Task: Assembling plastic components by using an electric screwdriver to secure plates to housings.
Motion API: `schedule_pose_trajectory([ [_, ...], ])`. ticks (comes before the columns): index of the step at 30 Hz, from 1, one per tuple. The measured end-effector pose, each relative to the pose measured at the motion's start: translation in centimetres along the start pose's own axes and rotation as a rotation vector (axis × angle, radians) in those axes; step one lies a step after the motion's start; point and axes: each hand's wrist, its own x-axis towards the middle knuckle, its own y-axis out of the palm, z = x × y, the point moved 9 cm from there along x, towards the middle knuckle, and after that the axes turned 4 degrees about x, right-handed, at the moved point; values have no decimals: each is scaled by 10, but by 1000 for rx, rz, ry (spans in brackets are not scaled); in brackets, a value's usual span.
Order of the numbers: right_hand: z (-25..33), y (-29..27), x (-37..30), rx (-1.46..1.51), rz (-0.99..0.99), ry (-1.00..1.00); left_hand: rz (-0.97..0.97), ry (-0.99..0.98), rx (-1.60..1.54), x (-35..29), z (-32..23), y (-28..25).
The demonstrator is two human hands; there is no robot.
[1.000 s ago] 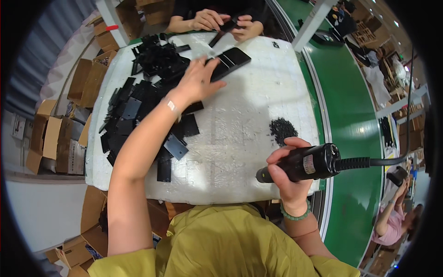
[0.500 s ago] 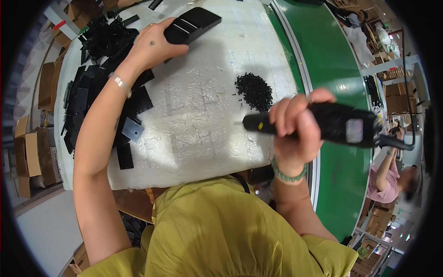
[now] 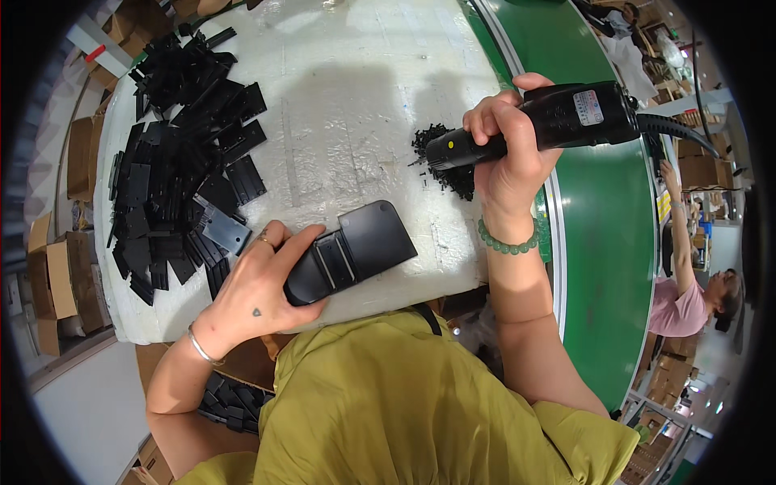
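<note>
Between the thumb and fingers of my left hand [image 3: 257, 283] is a black plastic housing [image 3: 356, 250] with two slots across it. It lies near the front of the white, film-covered work surface [image 3: 323, 162]. Wrapped in my right hand [image 3: 513, 145] is a black corded electric screwdriver [image 3: 582, 117], lying almost level. Its tip points left, over a small heap of black screws [image 3: 461, 182]; part of the heap is hidden behind the tool. I cannot tell whether a screw sits on the tip.
Flat black plastic parts [image 3: 153, 194] are piled along the left side of the work surface. A green conveyor belt [image 3: 602, 234] runs along the right. Cardboard boxes [image 3: 69, 275] stand at the far left. Another person in pink [image 3: 679, 307] is beyond the belt.
My left hand has brought the black housing from the far side toward me. My right hand has moved the screwdriver farther away, its tip now at the screw heap.
</note>
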Motion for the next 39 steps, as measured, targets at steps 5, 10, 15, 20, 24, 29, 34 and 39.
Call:
schedule_pose_trajectory([
  [5, 25, 15, -8, 125, 111, -35, -223, 137, 136, 19, -34, -37],
  [10, 68, 53, -27, 204, 366, -60, -264, 324, 31, 63, -53, -26],
  [15, 94, 66, -37, 247, 508, -86, -395, 477, -38, 71, -67, -24],
  [20, 103, 80, -45, 255, 607, -95, -438, 467, -57, 55, -67, -31],
  [24, 107, 90, -53, 230, 618, -139, -496, 570, 30, 41, -74, -24],
  [29, 103, 99, -72, 250, 629, -178, -503, 427, 47, 22, -60, -26],
  [34, 76, 98, -69, 199, 553, -59, -587, 262, 104, 5, -26, -56],
  [39, 75, 79, -61, 284, 469, -18, -408, -336, 495, -34, 55, -81],
])
